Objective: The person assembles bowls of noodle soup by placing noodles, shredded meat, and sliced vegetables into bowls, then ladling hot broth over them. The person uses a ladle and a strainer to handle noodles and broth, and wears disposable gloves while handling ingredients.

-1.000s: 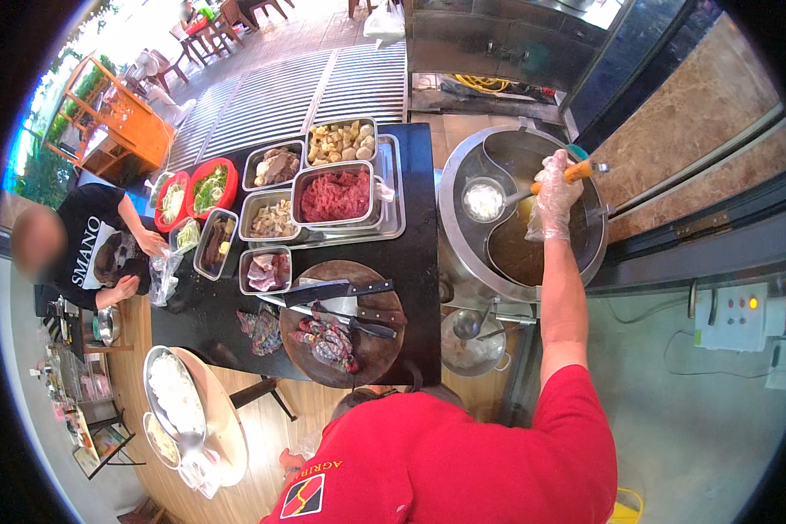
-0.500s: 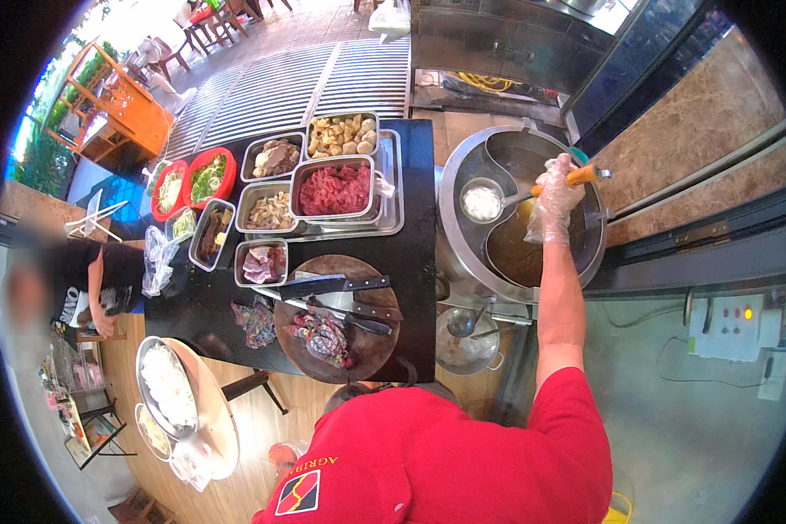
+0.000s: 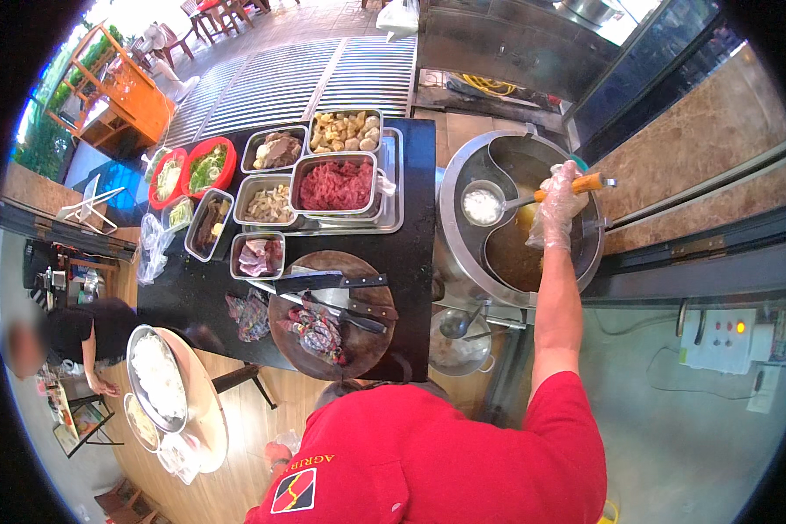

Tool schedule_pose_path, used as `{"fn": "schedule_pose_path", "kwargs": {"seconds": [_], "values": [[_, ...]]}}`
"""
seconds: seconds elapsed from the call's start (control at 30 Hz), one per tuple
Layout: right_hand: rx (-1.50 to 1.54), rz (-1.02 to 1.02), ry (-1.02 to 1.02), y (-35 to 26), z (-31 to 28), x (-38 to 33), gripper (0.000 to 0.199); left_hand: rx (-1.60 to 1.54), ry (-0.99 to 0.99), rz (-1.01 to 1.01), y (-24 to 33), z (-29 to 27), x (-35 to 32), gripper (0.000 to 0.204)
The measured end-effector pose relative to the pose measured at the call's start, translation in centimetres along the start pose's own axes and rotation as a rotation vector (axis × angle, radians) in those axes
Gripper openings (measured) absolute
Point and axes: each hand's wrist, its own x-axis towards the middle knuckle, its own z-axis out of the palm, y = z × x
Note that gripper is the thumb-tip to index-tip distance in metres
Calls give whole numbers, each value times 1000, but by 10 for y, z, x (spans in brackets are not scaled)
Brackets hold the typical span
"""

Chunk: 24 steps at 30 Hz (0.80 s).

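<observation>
Right hand (image 3: pixel 557 208), in a clear plastic glove, is wrapped tight round the orange handle of a strainer ladle (image 3: pixel 483 206) holding white noodles over the divided broth pot (image 3: pixel 463 262) on the right. Looks like the blanching step; next needs a steady lift and drain. Left hand isn't visible.

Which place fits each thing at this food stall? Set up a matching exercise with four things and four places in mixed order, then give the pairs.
Things:
1. Metal ladle with the orange handle
2. Steel tray of red minced meat
3. Black-handled cleaver
4. Round metal bowl of white noodles

Places:
A. On the round wooden chopping board
B. On the round wooden side table, lower left
C. Over the big divided steel broth pot, held by the gloved right hand
D. On the black counter, among other trays

Pairs: 1-C, 2-D, 3-A, 4-B
</observation>
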Motion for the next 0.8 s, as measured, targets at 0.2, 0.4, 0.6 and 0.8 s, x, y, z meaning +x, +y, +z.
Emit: {"fn": "schedule_pose_path", "kwargs": {"seconds": [0.2,0.4,0.6,0.8], "values": [[2,-65,28,-5,4,-7,26,-61,17,-110,19,-5,-8,37],[-21,-28,4,-6,4,-6,27,-27,153,-25,15,8,-19,53],[11,-22,-15,-4,3,-5,29,-45,136,-127,9,12,-5,42],[4,-44,-4,-3,5,-7,29,-63,68,-164,28,-15,-23,14]]}}
